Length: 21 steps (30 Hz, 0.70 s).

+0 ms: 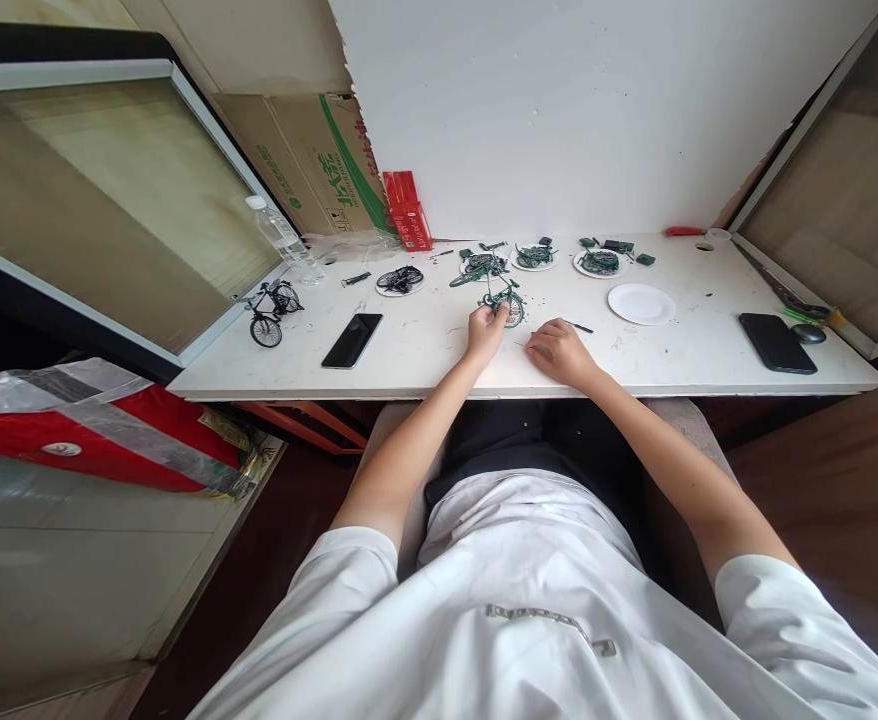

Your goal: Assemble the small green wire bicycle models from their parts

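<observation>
My left hand (487, 332) is closed around part of a green miniature bicycle (505, 298), its wheel with reddish spokes showing past the fingers. The bicycle is tilted just above the white table. To its right, my right hand (561, 352) rests low on the tabletop with the fingers curled and pressed together. Whatever is between those fingertips is too small to make out. A thin dark rod (581, 327) lies just beyond the right knuckles. Behind the bicycle, white plates hold green bicycle parts (535, 256), and more green parts (600, 262) sit further right.
A black miniature bicycle (272, 311) stands at left, near a water bottle (289, 243) and a phone (352, 341). Black parts (400, 279) fill another plate. At right are a bare white plate (641, 304), a black phone (776, 343) and a red-handled tool (685, 231). A red box (409, 212) stands behind.
</observation>
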Each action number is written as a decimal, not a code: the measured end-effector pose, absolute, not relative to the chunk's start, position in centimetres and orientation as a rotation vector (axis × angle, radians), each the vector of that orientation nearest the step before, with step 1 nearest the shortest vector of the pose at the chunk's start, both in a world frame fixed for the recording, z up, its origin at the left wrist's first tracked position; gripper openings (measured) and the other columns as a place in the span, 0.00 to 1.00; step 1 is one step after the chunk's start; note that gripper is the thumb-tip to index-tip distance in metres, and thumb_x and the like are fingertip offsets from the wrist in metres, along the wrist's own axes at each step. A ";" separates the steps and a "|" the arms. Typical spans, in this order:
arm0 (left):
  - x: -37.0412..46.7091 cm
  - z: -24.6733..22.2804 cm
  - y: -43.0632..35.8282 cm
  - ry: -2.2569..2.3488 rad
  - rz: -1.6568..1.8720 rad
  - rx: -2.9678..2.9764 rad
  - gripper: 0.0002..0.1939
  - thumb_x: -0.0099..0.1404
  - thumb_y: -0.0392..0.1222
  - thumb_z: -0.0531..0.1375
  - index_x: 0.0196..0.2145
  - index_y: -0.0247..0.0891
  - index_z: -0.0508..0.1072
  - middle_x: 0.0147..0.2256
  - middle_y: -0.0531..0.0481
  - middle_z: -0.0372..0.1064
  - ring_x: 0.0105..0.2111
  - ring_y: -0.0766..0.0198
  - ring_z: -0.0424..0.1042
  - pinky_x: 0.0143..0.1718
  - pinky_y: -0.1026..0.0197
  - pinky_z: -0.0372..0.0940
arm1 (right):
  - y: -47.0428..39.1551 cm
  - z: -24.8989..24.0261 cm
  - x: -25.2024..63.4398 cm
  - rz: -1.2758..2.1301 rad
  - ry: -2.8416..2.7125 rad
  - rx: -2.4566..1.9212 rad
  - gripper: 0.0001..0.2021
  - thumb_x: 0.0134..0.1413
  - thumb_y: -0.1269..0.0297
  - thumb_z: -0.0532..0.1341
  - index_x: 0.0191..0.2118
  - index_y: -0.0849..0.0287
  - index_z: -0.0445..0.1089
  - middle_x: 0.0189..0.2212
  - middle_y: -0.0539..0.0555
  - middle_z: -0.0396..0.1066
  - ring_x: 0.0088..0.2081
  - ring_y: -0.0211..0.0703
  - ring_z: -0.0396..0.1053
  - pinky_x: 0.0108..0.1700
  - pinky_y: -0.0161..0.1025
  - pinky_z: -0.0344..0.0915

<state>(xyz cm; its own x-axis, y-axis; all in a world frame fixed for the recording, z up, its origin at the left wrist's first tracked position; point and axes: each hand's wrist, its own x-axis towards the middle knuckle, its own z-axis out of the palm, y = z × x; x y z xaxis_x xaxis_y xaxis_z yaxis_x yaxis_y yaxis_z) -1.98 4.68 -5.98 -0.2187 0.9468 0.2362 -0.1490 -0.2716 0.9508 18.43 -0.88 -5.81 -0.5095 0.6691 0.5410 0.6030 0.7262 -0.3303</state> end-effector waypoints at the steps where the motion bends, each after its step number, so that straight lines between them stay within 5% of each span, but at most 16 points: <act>1: -2.0 -6.1 4.7 1.086 1.629 1.187 0.35 0.62 0.61 0.77 0.20 0.42 0.58 0.20 0.58 0.52 0.23 0.69 0.53 0.26 0.62 0.49 | -0.9 -5.8 18.4 0.128 -2.267 -0.958 0.13 0.71 0.61 0.60 0.45 0.55 0.84 0.45 0.63 0.81 0.52 0.62 0.70 0.57 0.60 0.69; 21: -2.1 -6.5 4.8 1.105 1.652 1.281 0.37 0.60 0.67 0.75 0.20 0.43 0.57 0.19 0.58 0.50 0.22 0.68 0.52 0.25 0.61 0.48 | -1.2 -5.6 18.3 0.084 -2.282 -1.021 0.13 0.72 0.61 0.61 0.40 0.55 0.84 0.42 0.63 0.81 0.51 0.62 0.70 0.56 0.60 0.68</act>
<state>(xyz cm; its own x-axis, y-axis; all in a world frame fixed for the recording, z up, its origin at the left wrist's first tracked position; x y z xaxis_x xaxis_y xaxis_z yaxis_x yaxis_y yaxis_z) -2.15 4.84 -6.50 -0.2101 0.9237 0.3204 -0.0560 -0.3386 0.9393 18.28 -1.16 -5.62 -0.5017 0.6912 0.5201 0.6511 0.6976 -0.2990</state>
